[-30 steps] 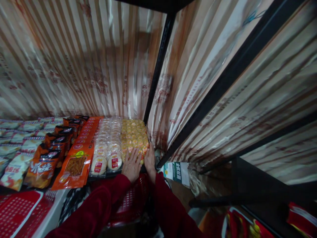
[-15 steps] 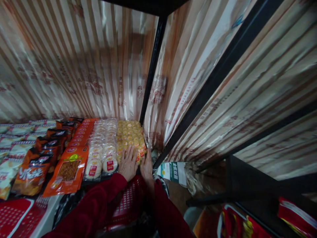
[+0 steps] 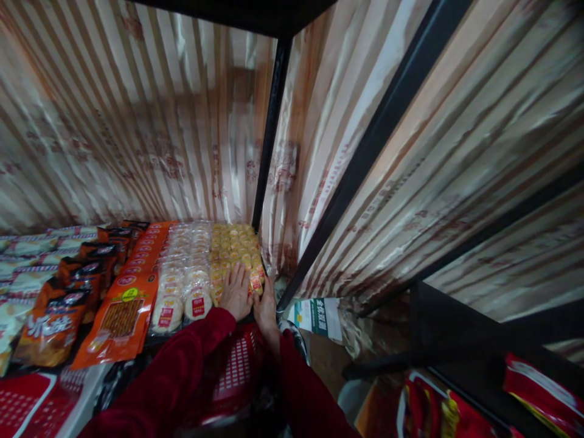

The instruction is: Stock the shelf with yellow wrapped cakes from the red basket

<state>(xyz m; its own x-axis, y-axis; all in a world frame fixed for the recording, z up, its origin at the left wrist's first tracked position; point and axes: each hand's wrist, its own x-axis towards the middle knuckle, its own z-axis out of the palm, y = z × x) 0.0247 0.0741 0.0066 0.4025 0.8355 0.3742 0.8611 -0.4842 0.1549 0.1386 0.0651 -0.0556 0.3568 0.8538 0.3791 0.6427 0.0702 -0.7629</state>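
Rows of small yellow-wrapped snack packs (image 3: 233, 240) fill the right end of the shelf, against the black post. My left hand (image 3: 236, 293) lies flat on their near rows, fingers stretched out and side by side. At their near right corner is my right hand (image 3: 265, 307), its fingers extended upward along the edge and touching the end packs. Neither hand appears to grip anything. Just left of the yellow packs stand two rows of clear-wrapped round white cakes (image 3: 197, 301) with red labels.
Orange snack bags (image 3: 121, 316), dark orange bags (image 3: 55, 325) and white bags (image 3: 30, 271) line the shelf leftward. A red basket (image 3: 235, 368) sits below my arms. Black metal posts (image 3: 269, 128) and striped plastic sheeting (image 3: 205, 109) enclose the corner. Red packages (image 3: 542, 392) lie at lower right.
The view has shifted slightly, so the shelf appears a little further left. Both hands stay at the yellow packs, the right having drawn slightly inward toward the left.
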